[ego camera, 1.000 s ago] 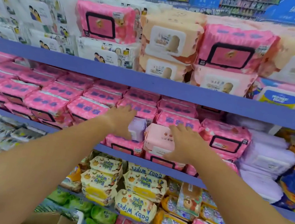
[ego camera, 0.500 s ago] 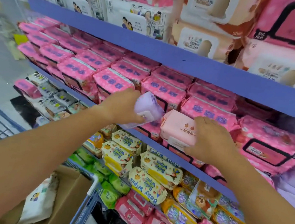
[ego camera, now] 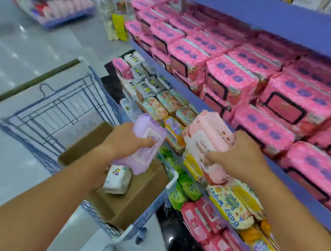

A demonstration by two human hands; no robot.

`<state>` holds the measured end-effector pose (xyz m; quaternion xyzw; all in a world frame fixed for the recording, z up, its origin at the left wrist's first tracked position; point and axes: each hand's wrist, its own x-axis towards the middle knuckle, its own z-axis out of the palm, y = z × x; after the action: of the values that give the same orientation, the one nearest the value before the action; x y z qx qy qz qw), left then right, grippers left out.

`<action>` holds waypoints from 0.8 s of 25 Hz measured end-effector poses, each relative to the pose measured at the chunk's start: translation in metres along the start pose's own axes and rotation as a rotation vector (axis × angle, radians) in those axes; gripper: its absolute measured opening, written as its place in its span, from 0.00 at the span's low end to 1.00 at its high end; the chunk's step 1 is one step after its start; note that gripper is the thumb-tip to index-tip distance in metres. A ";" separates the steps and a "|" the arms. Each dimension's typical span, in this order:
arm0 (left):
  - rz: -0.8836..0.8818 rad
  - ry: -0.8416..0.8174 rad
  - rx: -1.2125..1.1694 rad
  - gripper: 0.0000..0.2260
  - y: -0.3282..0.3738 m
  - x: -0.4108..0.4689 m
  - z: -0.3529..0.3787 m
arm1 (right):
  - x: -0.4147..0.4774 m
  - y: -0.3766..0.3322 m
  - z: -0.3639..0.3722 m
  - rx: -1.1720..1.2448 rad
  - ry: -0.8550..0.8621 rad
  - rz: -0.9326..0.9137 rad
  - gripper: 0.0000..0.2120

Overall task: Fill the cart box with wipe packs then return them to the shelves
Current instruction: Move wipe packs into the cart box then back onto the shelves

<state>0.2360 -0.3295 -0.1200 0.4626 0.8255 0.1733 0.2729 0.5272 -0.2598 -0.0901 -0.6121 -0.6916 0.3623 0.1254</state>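
Observation:
My left hand (ego camera: 126, 142) grips a purple wipe pack (ego camera: 145, 143) and holds it above the brown cardboard box (ego camera: 144, 187) that sits in the blue wire cart (ego camera: 58, 110). My right hand (ego camera: 238, 155) holds a pale pink wipe pack (ego camera: 208, 139) in front of the shelf edge, to the right of the cart. One white wipe pack (ego camera: 116, 180) lies inside the box. Rows of bright pink wipe packs (ego camera: 228, 79) fill the blue shelf (ego camera: 185, 92) on the right.
Lower shelves carry yellow "Baby Wipes" packs (ego camera: 228, 204), green packs (ego camera: 186, 188) and red-pink packs (ego camera: 201, 219). A blurred display stand (ego camera: 50, 4) stands across the aisle at the upper left. Grey floor (ego camera: 1, 147) lies to the left of the cart.
Both hands have lifted their packs off the pink shelf and swung left and down toward the cart. The view has turned left, so the cart and box now show fully.

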 end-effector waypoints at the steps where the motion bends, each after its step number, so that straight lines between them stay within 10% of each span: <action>1: -0.048 0.007 -0.028 0.22 -0.031 0.004 -0.007 | 0.005 -0.013 0.032 0.034 -0.048 0.016 0.24; 9: -0.330 -0.140 -0.152 0.28 -0.292 0.101 -0.024 | 0.037 -0.116 0.314 0.123 -0.230 0.380 0.32; 20: -0.516 -0.317 -0.119 0.40 -0.429 0.215 0.046 | 0.124 -0.086 0.495 -0.059 -0.051 0.724 0.46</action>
<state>-0.1139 -0.3626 -0.4501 0.2419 0.8513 0.0721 0.4600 0.1296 -0.3151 -0.4168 -0.8115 -0.4430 0.3783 -0.0457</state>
